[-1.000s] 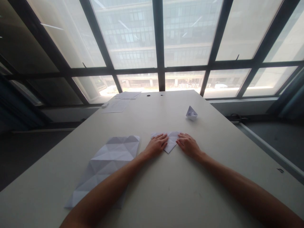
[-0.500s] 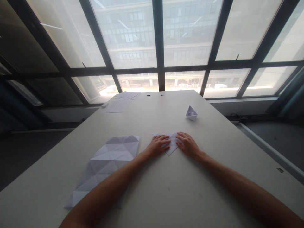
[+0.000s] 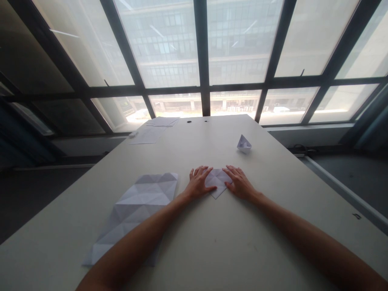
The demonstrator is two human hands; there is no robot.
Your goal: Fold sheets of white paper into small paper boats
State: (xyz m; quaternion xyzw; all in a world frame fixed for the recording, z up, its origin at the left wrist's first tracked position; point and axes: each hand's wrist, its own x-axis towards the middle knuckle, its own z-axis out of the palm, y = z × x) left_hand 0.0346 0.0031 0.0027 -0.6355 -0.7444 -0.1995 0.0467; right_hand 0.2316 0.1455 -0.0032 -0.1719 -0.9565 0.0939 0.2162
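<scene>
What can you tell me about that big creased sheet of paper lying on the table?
The creased sheet of white paper lies open and nearly flat on the pale table, left of the person's left hand, which does not touch it. It looks like plain, thin paper, roughly rectangular, with crossing fold lines dividing it into many triangular facets that catch the light differently. The person's left forearm crosses above its near part, hiding some of it; whether they touch cannot be told.

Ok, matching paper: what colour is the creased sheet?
The creased sheet is plain white, best seen in the head view.
</scene>
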